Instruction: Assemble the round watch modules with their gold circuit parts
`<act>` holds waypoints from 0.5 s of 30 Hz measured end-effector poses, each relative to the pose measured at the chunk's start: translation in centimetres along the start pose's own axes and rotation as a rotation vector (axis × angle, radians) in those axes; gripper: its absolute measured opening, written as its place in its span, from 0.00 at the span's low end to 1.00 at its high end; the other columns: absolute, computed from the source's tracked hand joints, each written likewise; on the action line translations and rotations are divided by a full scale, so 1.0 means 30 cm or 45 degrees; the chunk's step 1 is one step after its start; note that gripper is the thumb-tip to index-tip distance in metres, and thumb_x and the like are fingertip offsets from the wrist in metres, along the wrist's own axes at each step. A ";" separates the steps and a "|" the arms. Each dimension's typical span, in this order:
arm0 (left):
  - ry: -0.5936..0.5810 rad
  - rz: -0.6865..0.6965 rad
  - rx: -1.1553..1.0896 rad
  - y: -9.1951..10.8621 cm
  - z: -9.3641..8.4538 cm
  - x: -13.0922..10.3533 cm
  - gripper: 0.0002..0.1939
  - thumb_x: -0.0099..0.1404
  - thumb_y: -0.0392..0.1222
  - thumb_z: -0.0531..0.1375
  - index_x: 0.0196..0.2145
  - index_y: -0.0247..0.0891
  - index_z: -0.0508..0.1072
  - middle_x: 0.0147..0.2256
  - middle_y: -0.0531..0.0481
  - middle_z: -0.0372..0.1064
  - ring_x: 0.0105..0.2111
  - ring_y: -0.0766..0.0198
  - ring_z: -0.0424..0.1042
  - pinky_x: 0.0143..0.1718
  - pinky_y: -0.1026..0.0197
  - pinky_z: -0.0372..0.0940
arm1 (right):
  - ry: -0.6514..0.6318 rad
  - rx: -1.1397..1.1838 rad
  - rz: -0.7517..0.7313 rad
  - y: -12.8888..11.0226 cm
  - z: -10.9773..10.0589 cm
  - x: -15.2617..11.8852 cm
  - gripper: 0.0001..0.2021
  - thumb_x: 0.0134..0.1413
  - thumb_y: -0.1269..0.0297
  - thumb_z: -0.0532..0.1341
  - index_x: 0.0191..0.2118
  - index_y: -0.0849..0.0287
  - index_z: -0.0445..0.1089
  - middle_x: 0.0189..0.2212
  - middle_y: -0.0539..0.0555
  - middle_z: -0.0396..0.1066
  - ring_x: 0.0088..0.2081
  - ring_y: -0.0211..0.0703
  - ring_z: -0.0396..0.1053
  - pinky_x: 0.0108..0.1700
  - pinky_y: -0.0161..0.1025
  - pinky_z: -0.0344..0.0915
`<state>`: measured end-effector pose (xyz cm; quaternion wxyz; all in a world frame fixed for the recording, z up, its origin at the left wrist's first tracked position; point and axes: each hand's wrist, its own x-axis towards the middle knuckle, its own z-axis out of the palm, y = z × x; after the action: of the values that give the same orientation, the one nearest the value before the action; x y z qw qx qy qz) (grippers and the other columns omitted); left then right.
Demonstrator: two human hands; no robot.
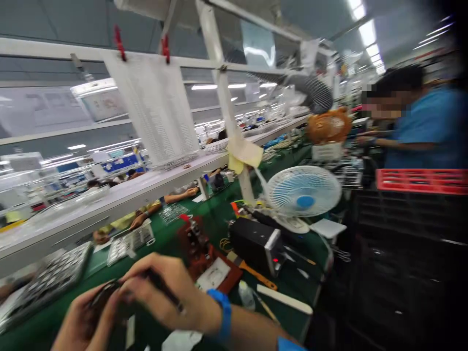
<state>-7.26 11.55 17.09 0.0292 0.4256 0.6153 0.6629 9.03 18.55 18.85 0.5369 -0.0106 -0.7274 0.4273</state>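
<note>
At the lower left, my left hand is closed around a small dark object, blurred and partly hidden by the fingers. My right hand, with a blue band at its wrist, touches the same object with its fingertips. A dark pen-like tool lies in that hand, its end pointing down to the right. Both hands are above the green bench surface, close together.
Right of my hands are a red-brown fixture, a black box, a brush, a small bottle and a fan. A parts tray lies left. A person is at the right.
</note>
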 end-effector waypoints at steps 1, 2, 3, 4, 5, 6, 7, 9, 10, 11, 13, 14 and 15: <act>-0.036 0.016 -0.005 0.012 -0.001 -0.007 0.29 0.48 0.70 0.72 0.38 0.47 0.78 0.38 0.50 0.81 0.36 0.48 0.80 0.30 0.56 0.77 | 0.044 -0.038 -0.028 -0.013 -0.013 0.002 0.14 0.70 0.55 0.59 0.49 0.59 0.74 0.40 0.53 0.79 0.40 0.38 0.76 0.45 0.33 0.71; -0.142 0.043 -0.065 0.024 0.000 -0.012 0.27 0.52 0.66 0.72 0.39 0.44 0.78 0.40 0.48 0.80 0.39 0.50 0.80 0.34 0.57 0.78 | 0.106 -0.070 -0.016 -0.019 -0.026 0.005 0.12 0.71 0.56 0.58 0.48 0.59 0.74 0.41 0.53 0.78 0.42 0.38 0.76 0.46 0.33 0.71; -0.206 0.057 -0.113 0.035 0.003 -0.014 0.24 0.57 0.63 0.71 0.41 0.42 0.78 0.42 0.46 0.80 0.40 0.52 0.80 0.35 0.60 0.77 | 0.134 -0.101 0.001 -0.018 -0.036 0.011 0.11 0.71 0.57 0.58 0.47 0.58 0.74 0.41 0.53 0.78 0.44 0.38 0.75 0.47 0.33 0.70; -0.268 0.056 -0.145 0.044 0.006 -0.014 0.22 0.60 0.61 0.69 0.43 0.41 0.78 0.43 0.45 0.79 0.40 0.53 0.80 0.33 0.62 0.76 | 0.162 -0.111 0.003 -0.010 -0.044 0.018 0.10 0.72 0.58 0.59 0.46 0.57 0.74 0.42 0.53 0.77 0.45 0.38 0.75 0.47 0.33 0.70; -0.308 0.045 -0.179 0.050 0.009 -0.012 0.20 0.63 0.58 0.68 0.44 0.40 0.78 0.44 0.44 0.79 0.40 0.55 0.80 0.33 0.63 0.75 | 0.163 -0.104 0.010 0.002 -0.048 0.025 0.10 0.72 0.58 0.59 0.46 0.57 0.74 0.43 0.53 0.77 0.44 0.38 0.75 0.47 0.34 0.71; -0.329 0.035 -0.205 0.055 0.011 -0.010 0.19 0.66 0.57 0.67 0.45 0.39 0.78 0.44 0.44 0.79 0.41 0.56 0.80 0.33 0.64 0.75 | 0.147 -0.094 0.023 0.016 -0.049 0.030 0.09 0.71 0.58 0.59 0.46 0.56 0.74 0.44 0.54 0.77 0.44 0.39 0.75 0.46 0.34 0.71; -0.347 0.026 -0.221 0.059 0.011 -0.009 0.18 0.67 0.55 0.66 0.46 0.39 0.78 0.44 0.44 0.78 0.41 0.57 0.80 0.33 0.65 0.75 | 0.131 -0.077 0.029 0.030 -0.047 0.034 0.09 0.71 0.58 0.60 0.47 0.55 0.74 0.45 0.54 0.76 0.44 0.40 0.75 0.46 0.35 0.72; -0.361 0.019 -0.247 0.062 0.010 -0.012 0.17 0.68 0.54 0.65 0.46 0.39 0.78 0.45 0.44 0.78 0.42 0.58 0.79 0.34 0.65 0.75 | 0.087 -0.042 0.043 0.052 -0.039 0.033 0.08 0.70 0.57 0.61 0.47 0.54 0.74 0.46 0.54 0.76 0.46 0.41 0.75 0.47 0.36 0.72; -0.368 0.020 -0.254 0.062 0.009 -0.017 0.17 0.68 0.54 0.65 0.46 0.39 0.78 0.45 0.44 0.78 0.42 0.58 0.79 0.35 0.65 0.75 | 0.067 -0.028 0.048 0.058 -0.034 0.030 0.08 0.70 0.57 0.62 0.47 0.54 0.74 0.46 0.54 0.76 0.47 0.42 0.75 0.47 0.36 0.73; -0.372 0.022 -0.260 0.060 0.009 -0.021 0.16 0.69 0.53 0.65 0.46 0.39 0.79 0.44 0.44 0.78 0.41 0.58 0.79 0.35 0.66 0.75 | 0.044 -0.019 0.058 0.061 -0.031 0.027 0.08 0.70 0.57 0.62 0.47 0.54 0.74 0.47 0.53 0.76 0.48 0.41 0.75 0.48 0.36 0.73; -0.380 0.027 -0.266 0.053 0.011 -0.029 0.16 0.69 0.53 0.65 0.45 0.39 0.79 0.44 0.44 0.78 0.41 0.58 0.79 0.35 0.65 0.75 | 0.010 -0.012 0.079 0.058 -0.027 0.023 0.07 0.70 0.58 0.62 0.47 0.54 0.74 0.46 0.52 0.76 0.47 0.40 0.75 0.48 0.35 0.73; -0.384 0.026 -0.265 0.050 0.014 -0.031 0.16 0.68 0.52 0.65 0.45 0.39 0.79 0.44 0.44 0.78 0.41 0.58 0.79 0.36 0.65 0.75 | -0.001 -0.013 0.090 0.055 -0.028 0.022 0.07 0.70 0.58 0.62 0.46 0.53 0.74 0.46 0.52 0.76 0.47 0.40 0.75 0.48 0.34 0.72; -0.386 0.023 -0.262 0.046 0.017 -0.032 0.16 0.68 0.52 0.65 0.46 0.39 0.79 0.44 0.44 0.78 0.41 0.58 0.78 0.36 0.65 0.75 | -0.011 -0.017 0.102 0.050 -0.030 0.023 0.07 0.70 0.58 0.62 0.46 0.53 0.74 0.45 0.52 0.76 0.46 0.39 0.75 0.48 0.34 0.72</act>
<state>-5.66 11.08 17.67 0.1592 0.5210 0.5290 0.6507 8.77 20.39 18.49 0.5163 -0.0415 -0.7314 0.4436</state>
